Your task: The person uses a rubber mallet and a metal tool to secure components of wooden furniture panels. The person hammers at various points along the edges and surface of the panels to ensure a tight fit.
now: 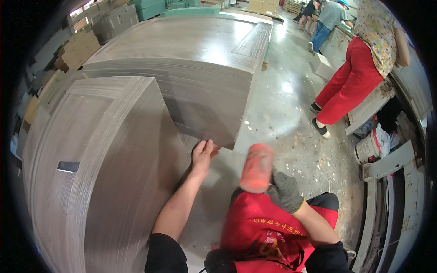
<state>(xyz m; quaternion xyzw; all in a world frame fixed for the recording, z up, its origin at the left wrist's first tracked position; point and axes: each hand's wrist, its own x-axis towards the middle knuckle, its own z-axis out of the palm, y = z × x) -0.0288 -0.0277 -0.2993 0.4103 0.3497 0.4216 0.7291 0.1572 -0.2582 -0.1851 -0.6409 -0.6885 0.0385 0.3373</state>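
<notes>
My bare left hand (202, 154) reaches forward and down into the gap between two tall stacks of grey-brown door panels; its fingers touch the lower corner of the far stack (182, 59). The near stack (100, 173) stands at my left. My right hand (284, 191), in a dark grey glove with a yellow cuff, grips a red-orange roller (257, 167) held upright in front of my red apron. The roller looks blurred.
A small dark metal plate (68, 166) lies on the near stack. A person in red trousers (348, 86) stands at a bench on the right; more people work farther back. A white bucket (368, 148) sits on the concrete floor (282, 113). Boxes line the left.
</notes>
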